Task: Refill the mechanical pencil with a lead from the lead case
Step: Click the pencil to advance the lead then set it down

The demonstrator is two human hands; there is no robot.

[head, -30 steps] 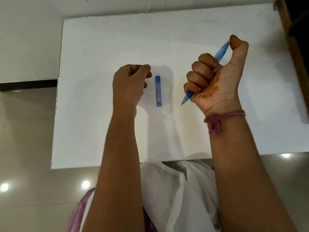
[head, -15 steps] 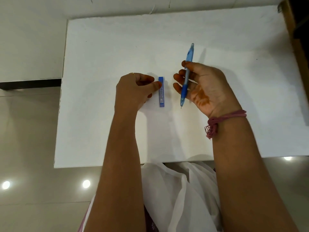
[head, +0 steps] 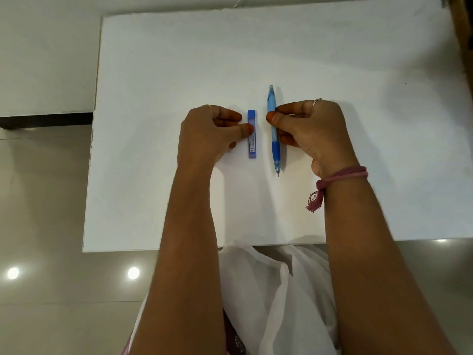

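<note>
A light blue mechanical pencil (head: 276, 149) lies lengthwise on the white table (head: 166, 60), tip pointing toward me. My right hand (head: 312, 129) pinches its barrel between thumb and fingers from the right side. A small blue lead case (head: 252, 142) lies flat and parallel just left of the pencil. My left hand (head: 207, 134) rests beside the case with its fingers curled; the thumb tip touches the case's left edge, with no grip around it.
The table's left edge and near edge are close to my arms, with glossy floor tiles (head: 46, 213) beyond. A brown wooden piece (head: 460, 26) stands at the far right corner. White cloth (head: 276, 290) hangs below the near edge.
My right hand has lowered the pencil from a raised fist grip down flat onto the table. My left hand has slid right until its thumb meets the lead case.
</note>
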